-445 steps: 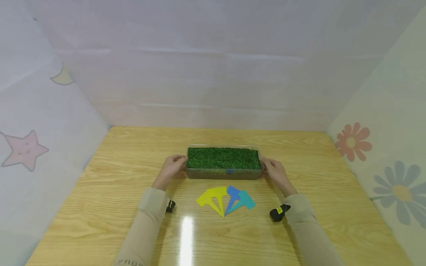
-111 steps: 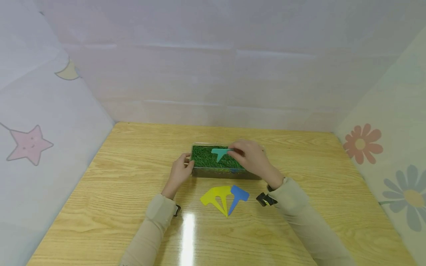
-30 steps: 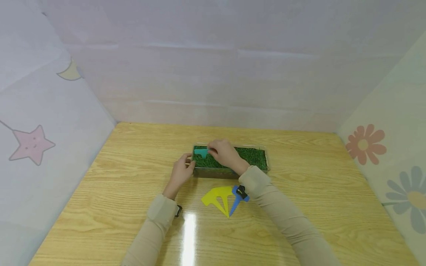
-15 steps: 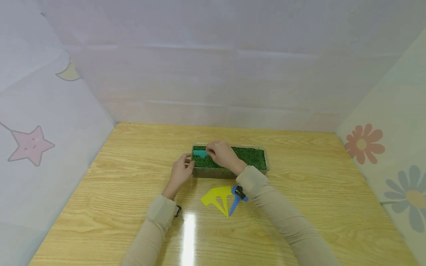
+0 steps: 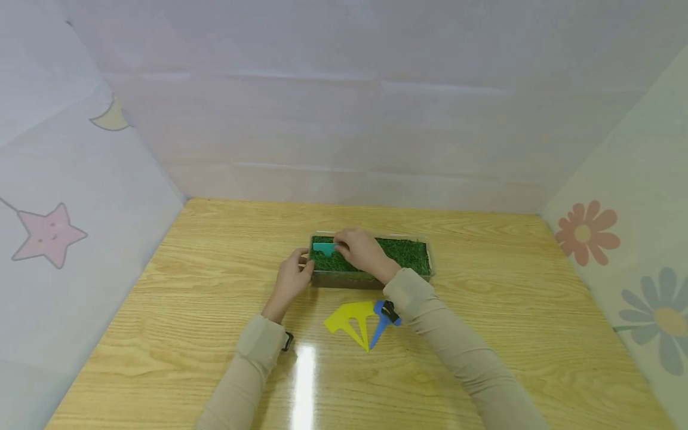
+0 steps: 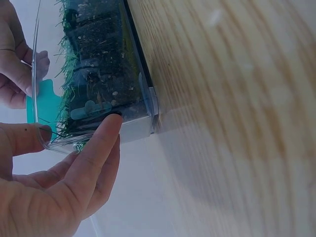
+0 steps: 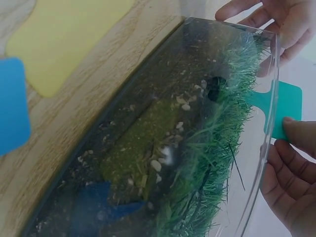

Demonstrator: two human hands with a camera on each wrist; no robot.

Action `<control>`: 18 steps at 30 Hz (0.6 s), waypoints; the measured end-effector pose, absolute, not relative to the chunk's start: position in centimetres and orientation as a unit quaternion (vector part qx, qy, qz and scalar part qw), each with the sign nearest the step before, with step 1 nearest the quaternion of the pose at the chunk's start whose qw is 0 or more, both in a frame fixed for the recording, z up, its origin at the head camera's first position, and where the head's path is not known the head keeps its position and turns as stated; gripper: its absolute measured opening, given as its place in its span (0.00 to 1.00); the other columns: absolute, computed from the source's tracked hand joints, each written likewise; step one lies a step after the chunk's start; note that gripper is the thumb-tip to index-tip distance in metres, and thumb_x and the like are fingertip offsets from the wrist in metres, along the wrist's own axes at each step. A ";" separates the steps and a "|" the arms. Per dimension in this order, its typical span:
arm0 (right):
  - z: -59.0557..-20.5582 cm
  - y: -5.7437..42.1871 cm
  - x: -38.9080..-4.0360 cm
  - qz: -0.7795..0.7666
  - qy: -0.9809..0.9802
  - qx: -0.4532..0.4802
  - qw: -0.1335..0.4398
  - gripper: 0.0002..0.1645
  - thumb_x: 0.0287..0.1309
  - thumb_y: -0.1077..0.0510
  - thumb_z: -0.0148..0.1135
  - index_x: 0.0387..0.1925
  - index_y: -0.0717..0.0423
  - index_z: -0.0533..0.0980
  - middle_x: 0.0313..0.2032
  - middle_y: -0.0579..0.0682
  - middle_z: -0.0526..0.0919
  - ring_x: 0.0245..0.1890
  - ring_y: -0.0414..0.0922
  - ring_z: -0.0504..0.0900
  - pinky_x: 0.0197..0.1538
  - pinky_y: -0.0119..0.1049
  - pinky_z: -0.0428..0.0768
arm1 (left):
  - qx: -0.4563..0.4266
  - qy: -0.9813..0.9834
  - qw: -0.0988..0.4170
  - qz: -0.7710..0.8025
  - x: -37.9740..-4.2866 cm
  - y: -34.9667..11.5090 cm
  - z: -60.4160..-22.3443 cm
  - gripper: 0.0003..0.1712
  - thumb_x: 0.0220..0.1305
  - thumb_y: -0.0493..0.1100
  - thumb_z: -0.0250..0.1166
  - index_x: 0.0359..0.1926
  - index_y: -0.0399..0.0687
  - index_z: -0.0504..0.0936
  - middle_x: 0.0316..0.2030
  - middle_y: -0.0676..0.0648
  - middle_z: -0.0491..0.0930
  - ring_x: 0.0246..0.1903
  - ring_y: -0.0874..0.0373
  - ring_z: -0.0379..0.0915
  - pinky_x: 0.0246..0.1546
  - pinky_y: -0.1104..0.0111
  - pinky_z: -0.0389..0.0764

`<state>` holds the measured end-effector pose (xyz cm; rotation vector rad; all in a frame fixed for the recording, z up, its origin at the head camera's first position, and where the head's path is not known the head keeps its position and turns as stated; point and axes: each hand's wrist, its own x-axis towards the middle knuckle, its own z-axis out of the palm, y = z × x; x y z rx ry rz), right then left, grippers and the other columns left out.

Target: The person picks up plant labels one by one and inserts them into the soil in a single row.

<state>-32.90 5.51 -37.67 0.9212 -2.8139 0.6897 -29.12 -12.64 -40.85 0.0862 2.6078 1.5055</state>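
Note:
In the head view, my right hand (image 5: 360, 249) pinches the teal T-shaped plant label (image 5: 322, 248) by the right end of its crossbar. The label stands upright at the left end of the grass (image 5: 411, 254), its stem running down into it. A clear plastic planter box (image 5: 371, 280) holds this grass above dark soil. My left hand (image 5: 292, 278) holds the box's left end, thumb at the rim and fingers along the wall, as the left wrist view shows. Thumb and bent fingers also show on the label (image 7: 290, 101) in the right wrist view.
Yellow T-shaped labels (image 5: 352, 310) lie on the wooden table (image 5: 484, 346) in front of the box, tips fanned together with a blue label (image 5: 383, 325). The right wrist's black strap (image 5: 389, 312) partly covers the blue one. Patterned cloth walls (image 5: 344, 137) enclose the table.
The teal label first lay on the table; my right hand then carried it over the grass to the box's left end and lowered it. Over the last half second the hands barely move.

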 end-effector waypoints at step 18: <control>-36.3 6.4 -31.6 0.255 -0.923 0.282 0.065 0.14 0.55 0.60 0.62 0.44 0.59 0.78 0.26 0.47 0.77 0.21 0.38 0.71 0.26 0.31 0.72 | 0.025 0.861 0.069 0.503 -29.0 -12.7 -40.7 0.22 0.68 0.39 0.50 0.60 0.36 0.65 0.44 0.34 0.74 0.37 0.46 0.76 0.30 0.63 0.80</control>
